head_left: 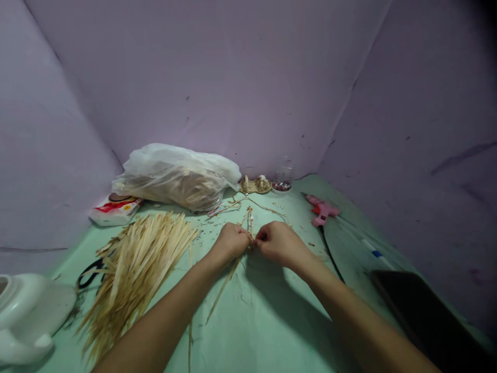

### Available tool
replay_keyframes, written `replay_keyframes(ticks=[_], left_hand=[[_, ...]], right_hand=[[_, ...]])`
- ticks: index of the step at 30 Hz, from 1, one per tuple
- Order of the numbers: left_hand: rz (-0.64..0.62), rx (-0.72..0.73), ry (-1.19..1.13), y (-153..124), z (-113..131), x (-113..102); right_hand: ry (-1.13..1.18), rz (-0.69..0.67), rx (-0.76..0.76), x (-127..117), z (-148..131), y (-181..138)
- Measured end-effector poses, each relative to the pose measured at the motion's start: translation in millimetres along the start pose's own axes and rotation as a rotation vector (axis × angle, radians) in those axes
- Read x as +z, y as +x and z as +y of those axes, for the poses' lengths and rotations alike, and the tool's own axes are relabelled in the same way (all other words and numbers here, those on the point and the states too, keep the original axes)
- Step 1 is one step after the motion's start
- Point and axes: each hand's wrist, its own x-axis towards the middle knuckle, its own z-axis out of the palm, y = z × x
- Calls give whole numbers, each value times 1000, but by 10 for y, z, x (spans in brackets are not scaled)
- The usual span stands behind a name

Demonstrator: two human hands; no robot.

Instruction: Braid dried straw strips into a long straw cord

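Observation:
My left hand [234,240] and my right hand [280,242] meet over the middle of the table. Both are closed, with fingertips pinched on a small piece of braided straw [250,220] that stretches away from me. A loose straw strip [223,292] trails from the left fingers toward me. Where the fingertips grip, the strands are mostly covered. To the left of my left forearm lies a fanned bundle of dry straw strips [143,259]. Beyond the hands, a thin cord [267,208] curls on the pale green table [279,331].
A plastic bag [174,176] of straw, a woven straw piece [255,185] and a clear cup of beads [281,184] line the back wall. At right are a pink glue gun [323,209], its sticks and a dark phone-like slab [423,316]. A white ceramic object [34,316] stands left.

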Motion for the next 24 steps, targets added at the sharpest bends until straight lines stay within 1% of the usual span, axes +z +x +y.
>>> replay_keyframes(ticks=[2, 4, 8, 10, 13, 15, 18, 19, 20, 23, 24], left_hand=[[16, -58, -60, -28, 36, 11], [11, -124, -147, -55, 76, 7], [-33, -277, -241, -79, 125, -38], [-71, -299, -237, -80, 126, -61], [-120, -257, -202, -76, 109, -82], [-147, -229, -176, -65, 86, -96], [-197, -186, -136, -40, 45, -128], [-214, -174, -125, -33, 34, -141], [-227, -165, -119, -28, 28, -153], [-258, -165, -117, -33, 37, -177], [-263, -165, -119, -39, 46, -181]], right_hand=[[-22, -5, -12, -8, -32, -30], [-70, 19, -29, -4, -78, -69], [-140, 45, -46, 45, -179, -134], [-156, 36, -59, 83, -214, -153], [-156, 16, -114, 111, -227, -174], [-120, -41, -179, 82, -197, -182], [39, -245, -248, -35, -87, -157], [114, -294, -236, -79, -41, -134], [196, -286, -190, -116, 4, -104], [474, -132, 29, -154, 87, 3], [576, -118, 105, -138, 90, 34]])
